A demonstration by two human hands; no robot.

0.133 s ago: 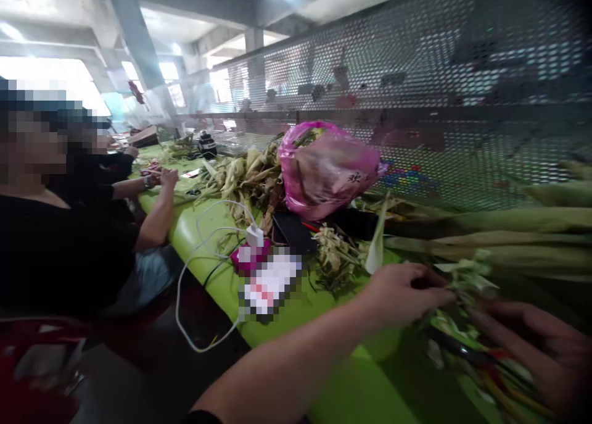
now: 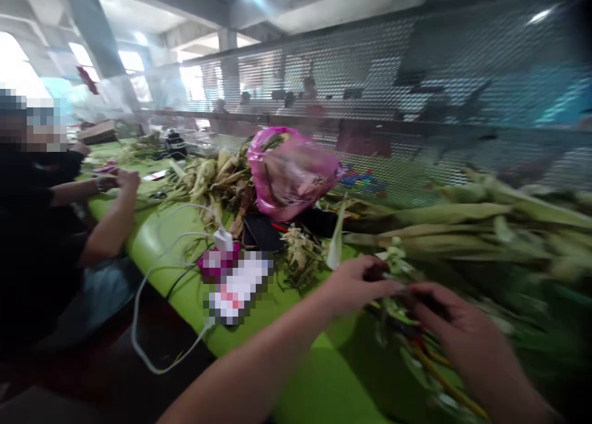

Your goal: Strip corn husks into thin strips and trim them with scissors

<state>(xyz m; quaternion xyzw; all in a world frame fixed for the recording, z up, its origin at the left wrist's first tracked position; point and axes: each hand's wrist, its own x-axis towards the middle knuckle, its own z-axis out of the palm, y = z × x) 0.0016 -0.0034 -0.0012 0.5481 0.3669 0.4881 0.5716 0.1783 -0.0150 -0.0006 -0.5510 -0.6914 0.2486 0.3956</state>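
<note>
The person's left hand (image 2: 354, 285) reaches from the lower middle across the green table (image 2: 319, 387). Its fingers are curled and pinch the pale green tip of a bundle of leaf strips (image 2: 398, 270), which lies just in front of the person, at the near end of the long green stalks (image 2: 462, 226). The right hand (image 2: 456, 328) comes from the lower right and meets the left one at the same bundle. Its fingers are bent over the strips and touch them, but the picture is blurred here, so it cannot be told whether they grip or only rest on them. Under the right hand, thin yellow and red strands (image 2: 435, 365) run toward the near table edge.

Farther back on the table stand a pink plastic bag (image 2: 291, 171) and a heap of dried husks (image 2: 213, 177). A white charger with its cable (image 2: 222, 239) lies near the left edge. A co-worker in a black shirt (image 2: 28, 251) sits at the left side, with hands on the table.
</note>
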